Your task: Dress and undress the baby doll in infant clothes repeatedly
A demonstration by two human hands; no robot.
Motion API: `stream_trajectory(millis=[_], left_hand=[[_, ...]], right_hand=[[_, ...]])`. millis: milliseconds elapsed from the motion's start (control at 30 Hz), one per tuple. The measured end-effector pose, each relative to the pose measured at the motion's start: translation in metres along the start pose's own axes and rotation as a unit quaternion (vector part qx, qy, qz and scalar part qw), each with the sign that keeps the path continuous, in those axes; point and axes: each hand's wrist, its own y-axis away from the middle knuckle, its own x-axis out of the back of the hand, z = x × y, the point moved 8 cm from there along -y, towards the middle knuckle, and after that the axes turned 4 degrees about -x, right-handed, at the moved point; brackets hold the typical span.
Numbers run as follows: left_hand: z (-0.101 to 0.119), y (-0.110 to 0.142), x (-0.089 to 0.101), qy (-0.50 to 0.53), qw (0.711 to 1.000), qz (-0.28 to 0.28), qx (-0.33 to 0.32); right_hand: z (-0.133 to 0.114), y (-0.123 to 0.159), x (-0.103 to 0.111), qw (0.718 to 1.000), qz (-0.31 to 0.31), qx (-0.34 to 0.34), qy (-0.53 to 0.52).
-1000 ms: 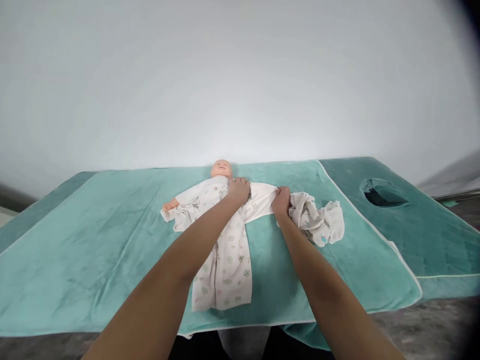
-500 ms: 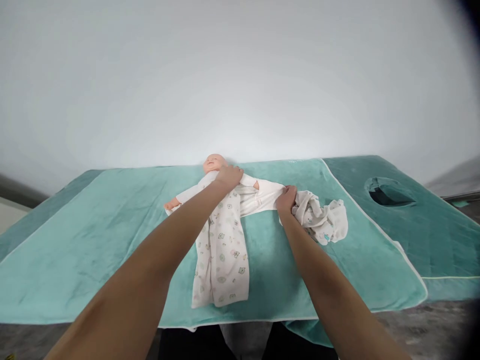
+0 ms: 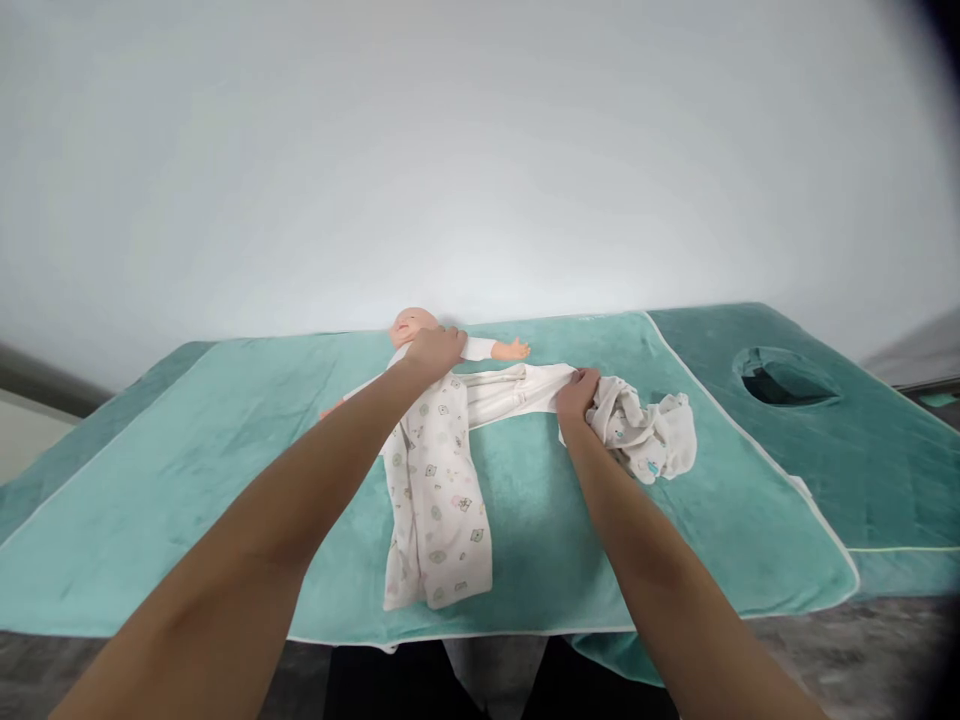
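A baby doll (image 3: 406,326) in a white long-sleeved top lies on its back, its head toward the wall. Round its shoulder on the right side my left hand (image 3: 436,352) is closed, hiding part of the chest. The doll's bare hand (image 3: 511,349) points right. A white printed baby gown (image 3: 442,500) covers the body and hangs straight down toward me. One side of the gown is stretched out to the right, white inside showing, and its end is pinched in my right hand (image 3: 577,392). My left forearm hides part of the doll's other arm.
A crumpled white printed cloth (image 3: 652,440) lies just right of my right hand. Beneath everything is a light green blanket (image 3: 225,480) over a darker green padded surface (image 3: 885,460), which has a face-hole opening (image 3: 786,382) at right. A pale wall (image 3: 480,160) stands behind.
The doll's arm on the right has come clear of the gown side and now stretches out above it. The doll and my left hand have shifted slightly left; my right hand keeps its grip.
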Motion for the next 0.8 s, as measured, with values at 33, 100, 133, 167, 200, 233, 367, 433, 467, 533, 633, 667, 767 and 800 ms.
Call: stream_trajectory(millis=[33, 100, 133, 167, 200, 233, 367, 433, 467, 533, 633, 667, 767, 800], left_hand=[[0.001, -0.002, -0.003, 0.011, 1.0, 0.009, 0.003], [0.01, -0.006, -0.01, 0.034, 0.999, 0.015, 0.012], [0.018, -0.007, -0.014, 0.044, 0.999, 0.013, 0.015], [0.027, -0.009, -0.017, 0.054, 0.998, 0.01, 0.017], [0.038, -0.009, -0.019, 0.062, 0.998, 0.005, 0.016], [0.049, -0.009, -0.02, 0.069, 0.998, 0.002, 0.013], [0.075, 0.005, -0.01, 0.09, 0.996, 0.006, -0.001], [0.069, 0.021, 0.001, 0.132, 0.991, 0.036, -0.004], [0.06, 0.031, 0.007, 0.168, 0.984, 0.064, -0.001], [0.031, 0.055, 0.012, 0.255, 0.956, 0.14, 0.02], [-0.022, 0.097, -0.009, 0.371, 0.891, 0.244, 0.098], [-0.037, 0.11, -0.025, 0.409, 0.864, 0.264, 0.127], [-0.063, 0.14, -0.08, 0.509, 0.786, 0.293, 0.195], [-0.067, 0.146, -0.095, 0.531, 0.766, 0.299, 0.207]], right_hand=[[-0.001, 0.0, -0.001, 1.0, -0.002, 0.002, -0.001], [-0.002, 0.0, -0.003, 1.0, -0.007, 0.009, -0.001], [-0.003, -0.001, -0.003, 1.0, -0.009, 0.014, -0.001], [-0.004, -0.001, -0.004, 1.0, -0.01, 0.019, 0.0], [-0.005, -0.001, -0.005, 1.0, -0.011, 0.024, 0.002], [-0.006, -0.002, -0.005, 0.999, -0.012, 0.03, 0.004], [-0.007, -0.003, -0.01, 0.998, -0.015, 0.065, 0.016], [-0.008, -0.004, -0.012, 0.996, -0.019, 0.089, 0.023], [-0.009, -0.003, -0.013, 0.994, -0.022, 0.101, 0.025], [-0.014, -0.002, -0.013, 0.991, -0.029, 0.126, 0.028], [-0.03, 0.008, -0.005, 0.984, -0.036, 0.173, 0.027], [-0.039, 0.015, -0.001, 0.979, -0.04, 0.2, 0.027], [-0.076, 0.054, 0.001, 0.953, -0.091, 0.289, 0.012], [-0.087, 0.071, -0.005, 0.944, -0.13, 0.303, -0.006]])
